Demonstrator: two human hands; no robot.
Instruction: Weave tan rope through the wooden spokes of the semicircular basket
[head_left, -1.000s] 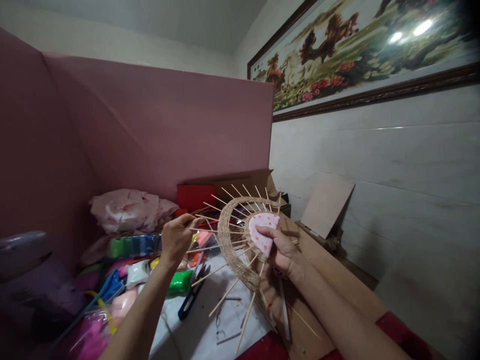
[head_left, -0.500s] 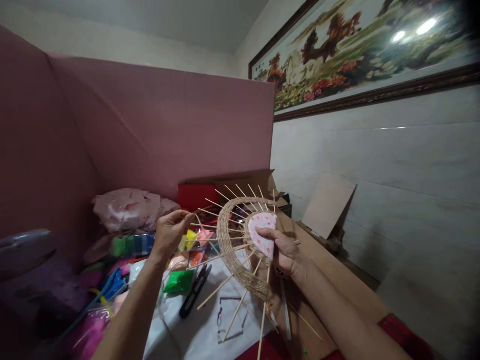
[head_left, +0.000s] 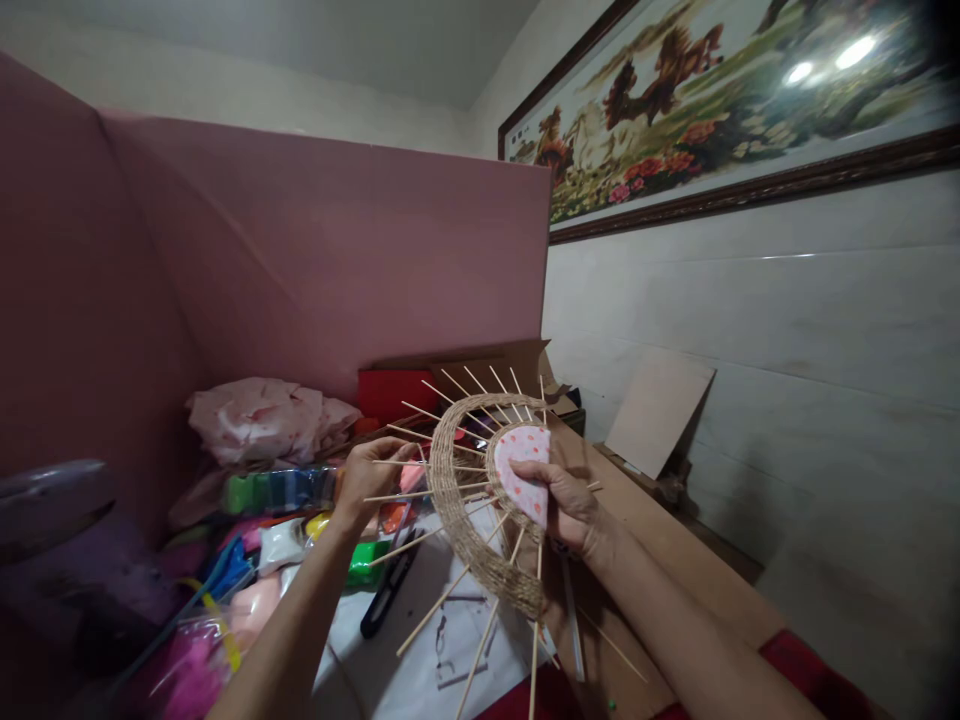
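Observation:
I hold up a half-woven round piece (head_left: 465,510): a band of tan twine wound through thin wooden skewers that fan outward. At its middle sits a pink disc with small red dots (head_left: 521,470). My right hand (head_left: 566,505) is closed on that disc, thumb across its face. My left hand (head_left: 371,475) is at the left side among the skewer tips, fingers pinched together on something too thin to make out.
Below lie black scissors (head_left: 390,590) on white paper (head_left: 420,660), bags of coloured material (head_left: 277,490) and a pink cloth bundle (head_left: 262,420). A pink board (head_left: 300,250) stands behind. A brown tabletop (head_left: 660,560) runs along the tiled wall, with a leaning board (head_left: 656,410).
The woven piece has turned a little in my right hand. My left hand moved out to the left and up, then came back in among the skewers.

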